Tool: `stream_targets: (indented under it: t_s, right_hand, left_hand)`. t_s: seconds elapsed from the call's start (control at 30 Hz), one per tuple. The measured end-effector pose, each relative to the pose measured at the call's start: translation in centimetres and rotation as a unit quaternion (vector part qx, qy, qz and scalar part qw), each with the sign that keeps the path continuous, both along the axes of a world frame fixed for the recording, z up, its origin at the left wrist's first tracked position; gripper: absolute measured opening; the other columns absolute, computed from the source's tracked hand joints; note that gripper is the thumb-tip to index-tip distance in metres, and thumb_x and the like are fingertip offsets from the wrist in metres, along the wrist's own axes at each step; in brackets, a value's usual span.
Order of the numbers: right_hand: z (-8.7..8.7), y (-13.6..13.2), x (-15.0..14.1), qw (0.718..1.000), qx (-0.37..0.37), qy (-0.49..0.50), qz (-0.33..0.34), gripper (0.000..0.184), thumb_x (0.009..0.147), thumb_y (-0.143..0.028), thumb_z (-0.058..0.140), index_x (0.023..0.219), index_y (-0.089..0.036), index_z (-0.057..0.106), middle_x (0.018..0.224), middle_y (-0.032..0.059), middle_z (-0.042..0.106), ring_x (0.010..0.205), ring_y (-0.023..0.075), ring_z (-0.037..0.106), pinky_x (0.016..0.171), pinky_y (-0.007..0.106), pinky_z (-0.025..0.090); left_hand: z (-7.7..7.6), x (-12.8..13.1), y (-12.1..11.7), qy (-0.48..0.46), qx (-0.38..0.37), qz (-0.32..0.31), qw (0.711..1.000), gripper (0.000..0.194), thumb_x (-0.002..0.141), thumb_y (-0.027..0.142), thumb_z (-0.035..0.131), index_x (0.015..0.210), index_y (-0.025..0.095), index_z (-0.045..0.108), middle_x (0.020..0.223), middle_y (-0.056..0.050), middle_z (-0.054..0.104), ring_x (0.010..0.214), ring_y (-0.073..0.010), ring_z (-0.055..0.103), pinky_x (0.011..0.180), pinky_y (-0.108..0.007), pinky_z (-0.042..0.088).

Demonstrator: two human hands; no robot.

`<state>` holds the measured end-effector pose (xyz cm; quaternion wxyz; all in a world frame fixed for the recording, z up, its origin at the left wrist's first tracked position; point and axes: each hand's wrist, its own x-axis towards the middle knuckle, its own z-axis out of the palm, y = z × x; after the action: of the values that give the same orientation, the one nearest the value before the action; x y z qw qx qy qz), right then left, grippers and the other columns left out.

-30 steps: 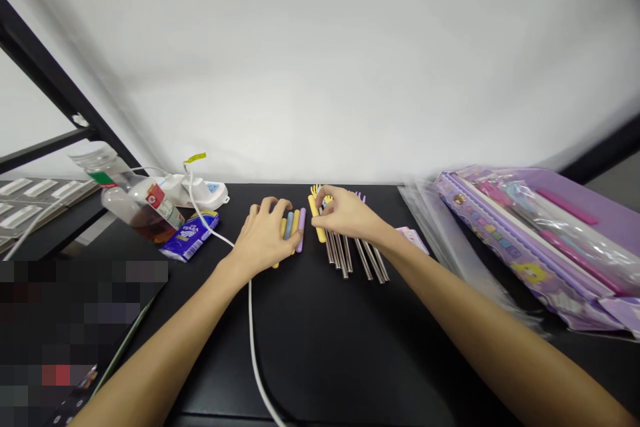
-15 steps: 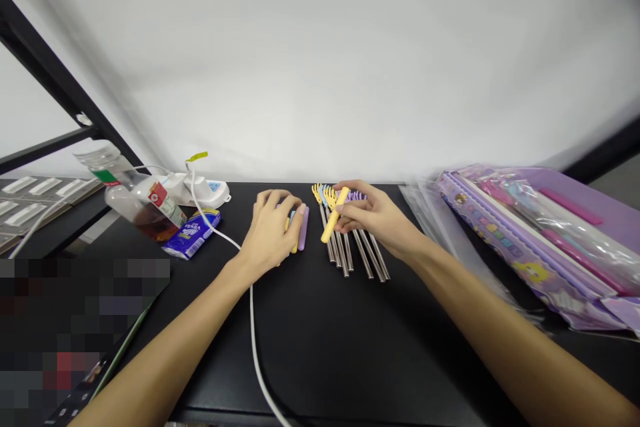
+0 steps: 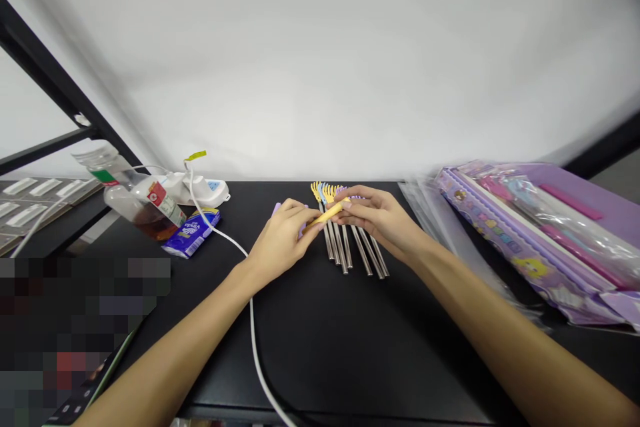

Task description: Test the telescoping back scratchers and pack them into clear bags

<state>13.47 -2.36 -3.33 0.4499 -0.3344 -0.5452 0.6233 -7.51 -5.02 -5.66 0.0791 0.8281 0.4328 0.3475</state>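
Observation:
A yellow stick [image 3: 328, 213] is held level between both hands above the black table [image 3: 320, 340]. My right hand [image 3: 373, 217] pinches its right end. My left hand [image 3: 283, 240] closes its fingertips on the left end. Just behind and below lies a row of several metal rods with yellow, blue and purple fork-like tops [image 3: 350, 247]. A purple stick [image 3: 277, 208] peeks out behind my left hand; the other coloured sticks are hidden under it.
A tilted plastic bottle [image 3: 133, 197], a blue packet [image 3: 193, 232] and a white power strip [image 3: 193, 190] with a white cable [image 3: 253, 320] sit at the left. Purple packaged stationery sets [image 3: 530, 233] and clear plastic sleeves fill the right side.
My right hand lifted the yellow stick off the rods and turned it level. My left hand left the pile of coloured sticks and took the stick's left end.

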Motion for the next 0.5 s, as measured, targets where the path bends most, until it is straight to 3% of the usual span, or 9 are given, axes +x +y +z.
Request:
stream_targets:
  t_s: [0.13,0.27,0.5]
  right_hand:
    - [0.2,0.0,0.5,0.999,0.032,-0.036,-0.016,0.023,0.078,-0.036,0.079,0.092,-0.018,0.077,0.1,0.008,0.076,0.088,0.0198,0.072,0.091,0.038,0.057]
    - [0.4,0.0,1.0,0.989,0.063,-0.113,-0.068,0.026,0.072,-0.033,0.084,0.091,-0.017,0.076,0.09,0.0065,0.077,0.08,0.0201,0.074,0.084,0.037,0.061]
    - [0.2,0.2,1.4,0.989,0.063,-0.132,-0.032,0.032,0.065,-0.035,0.088,0.087,-0.018,0.073,0.09,0.0046,0.078,0.086,0.0208,0.074,0.091,0.037,0.059]
  left_hand:
    - [0.0,0.0,0.0,-0.001,0.01,0.014,1.0,0.011,0.096,0.028,0.058,0.102,0.021,0.064,0.098,-0.003,0.069,0.096,-0.0195,0.057,0.082,-0.032,0.05]
    - [0.1,-0.1,0.1,0.012,0.02,0.017,1.0,0.008,0.095,0.025,0.06,0.1,0.02,0.062,0.094,-0.003,0.067,0.097,-0.0202,0.055,0.085,-0.034,0.05]
    - [0.1,0.0,-0.2,0.069,0.072,0.017,0.995,0.018,0.099,0.03,0.055,0.108,0.018,0.064,0.099,-0.006,0.069,0.097,-0.0216,0.054,0.086,-0.036,0.049]
